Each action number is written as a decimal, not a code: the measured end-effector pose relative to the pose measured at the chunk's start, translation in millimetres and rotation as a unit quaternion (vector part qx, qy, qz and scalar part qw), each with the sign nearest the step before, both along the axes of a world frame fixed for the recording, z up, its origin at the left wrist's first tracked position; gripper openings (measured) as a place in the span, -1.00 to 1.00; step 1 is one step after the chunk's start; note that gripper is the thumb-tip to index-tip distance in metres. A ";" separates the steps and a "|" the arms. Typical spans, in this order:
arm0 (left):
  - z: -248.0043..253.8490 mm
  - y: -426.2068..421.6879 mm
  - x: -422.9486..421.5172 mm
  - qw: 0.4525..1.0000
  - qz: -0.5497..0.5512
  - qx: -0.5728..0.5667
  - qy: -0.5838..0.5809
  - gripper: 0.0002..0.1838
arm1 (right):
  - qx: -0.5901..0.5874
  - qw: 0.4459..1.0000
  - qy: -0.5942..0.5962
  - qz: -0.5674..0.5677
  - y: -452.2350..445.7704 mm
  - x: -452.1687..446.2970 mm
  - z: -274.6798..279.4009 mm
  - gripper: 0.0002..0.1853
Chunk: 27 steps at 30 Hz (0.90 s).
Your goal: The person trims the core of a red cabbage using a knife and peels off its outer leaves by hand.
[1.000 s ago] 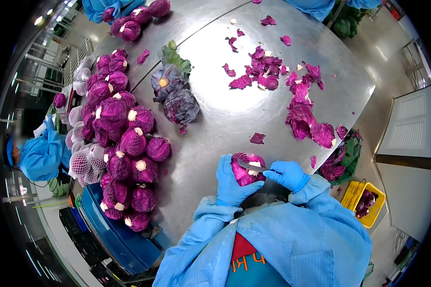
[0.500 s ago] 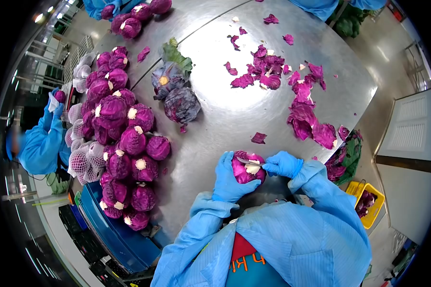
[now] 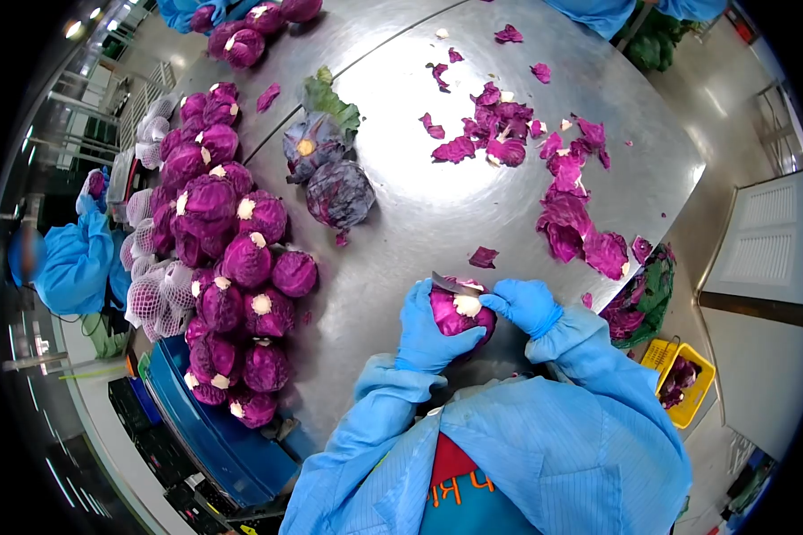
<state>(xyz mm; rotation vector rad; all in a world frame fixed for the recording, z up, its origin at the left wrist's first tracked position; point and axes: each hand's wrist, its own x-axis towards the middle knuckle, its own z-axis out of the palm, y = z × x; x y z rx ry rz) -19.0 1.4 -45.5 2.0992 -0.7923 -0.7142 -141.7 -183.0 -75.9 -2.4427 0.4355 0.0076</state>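
My left hand [image 3: 424, 337], in a blue glove, cups a red cabbage [image 3: 452, 319] from its left side near the table's front edge. The pale cut stem of the cabbage faces up. On the right, my gloved right hand [image 3: 528, 307] is closed round a knife [image 3: 455, 286], most of its handle hidden by the fingers. The blade lies across the cabbage's top, just beyond the stem. A loose purple leaf [image 3: 484, 258] lies on the metal table [image 3: 410, 241] beyond the hands.
Many trimmed red cabbages [image 3: 207, 207] are heaped along the left, beside white net sleeves [image 3: 162, 299]. Two darker cabbages [image 3: 339, 194] sit mid-table. Leaf scraps [image 3: 562, 223] lie to the right. A yellow basket [image 3: 707, 383] stands at lower right. Another person [image 3: 78, 259] is at left.
The knife has swung from across the stem to the cabbage's far side, its blade now pointing up and left. My right hand has shifted slightly. The person at left has moved their arms.
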 end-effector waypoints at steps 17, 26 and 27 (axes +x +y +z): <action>10.2 -14.9 -6.1 0.998 -0.014 -0.010 -0.059 0.13 | 0.131 0.991 -0.029 -0.021 -11.0 30.8 47.2 -0.62; 11.0 1.9 1.2 0.974 -0.130 -0.133 -0.128 0.07 | 0.039 0.988 0.114 -0.094 -33.9 44.2 7.2 -0.65; 14.1 7.8 4.3 0.963 -0.173 -0.156 -0.132 0.04 | 0.044 0.985 0.126 -0.113 -41.9 35.9 -11.5 -0.65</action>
